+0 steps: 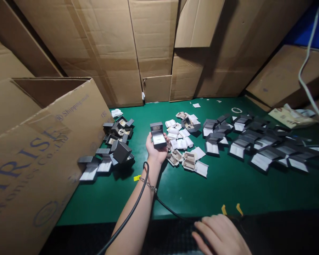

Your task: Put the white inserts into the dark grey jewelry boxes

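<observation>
My left hand point(156, 151), palm up, holds a small black hinged gift box point(158, 140) above the green table. Its lid stands raised, showing a white insert in the base. My right hand point(220, 233) hovers at the table's front edge, back upward, its fingers partly stretched out and slightly apart with nothing seen in them. Just right of the held box lies a pile of white and beige inserts point(179, 134). Nearer the front are several unfolded inserts point(189, 161).
Similar boxes with raised lids point(266, 156) spread over the table's right side. More black boxes point(122, 152) are heaped at left beside a large carton point(42, 148). Cardboard walls point(103, 49) close off the back. A black cable point(138, 202) runs along my left forearm.
</observation>
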The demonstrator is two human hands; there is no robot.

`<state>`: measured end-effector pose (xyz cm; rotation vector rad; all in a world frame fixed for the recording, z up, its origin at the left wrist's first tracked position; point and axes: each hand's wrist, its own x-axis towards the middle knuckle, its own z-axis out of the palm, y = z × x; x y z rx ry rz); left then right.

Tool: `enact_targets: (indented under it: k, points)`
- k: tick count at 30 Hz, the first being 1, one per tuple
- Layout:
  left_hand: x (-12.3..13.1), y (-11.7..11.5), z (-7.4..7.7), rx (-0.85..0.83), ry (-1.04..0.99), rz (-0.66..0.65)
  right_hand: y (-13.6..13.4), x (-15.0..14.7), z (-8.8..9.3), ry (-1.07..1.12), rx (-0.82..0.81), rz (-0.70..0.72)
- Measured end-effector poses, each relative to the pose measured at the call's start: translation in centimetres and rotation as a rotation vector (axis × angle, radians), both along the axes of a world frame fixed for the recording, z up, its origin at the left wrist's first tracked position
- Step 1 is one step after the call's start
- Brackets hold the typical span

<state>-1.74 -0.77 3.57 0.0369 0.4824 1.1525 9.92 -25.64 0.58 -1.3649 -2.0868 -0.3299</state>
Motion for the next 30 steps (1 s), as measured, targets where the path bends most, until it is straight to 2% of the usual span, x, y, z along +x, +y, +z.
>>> enact_targets:
  k: [5,8,11,14,17,21,23,26,30]
  points:
    - [-0.6,0.1,0.2,-0.005,-0.027,0.045,-1.3,2.4,-1.2,-0.118,-0.046,-0.134]
    - [-0.7,0.2,0.1,-0.01,-0.016,0.068,-1.6,3.5,-0.8,-0.108,-0.076,-0.064]
    - [-0.6,0.3,-0.3,0.005,-0.021,0.046,-0.4,5.2,0.0,-0.074,-0.066,0.015]
    - [-0.3,0.2,-0.4,-0.001,-0.011,0.028,2.5,7.5,0.7,-0.083,0.054,0.114]
    - [-0.1,0.1,-0.1,-0.029,0.026,0.017,6.6,9.3,1.2,-0.157,0.111,0.08]
    - [0.2,-0.1,0.3,-0.047,0.051,0.005,11.8,10.2,1.7,-0.188,0.114,0.018]
    - [0.3,-0.1,0.3,-0.046,0.042,-0.007,14.0,10.1,2.1,-0.146,0.053,0.005]
    - [0.4,0.0,0.2,-0.047,0.021,-0.028,17.0,9.0,3.7,-0.08,-0.15,-0.078]
    - [0.4,0.0,0.4,-0.04,0.016,-0.045,20.3,6.7,6.5,0.006,-0.365,-0.365]
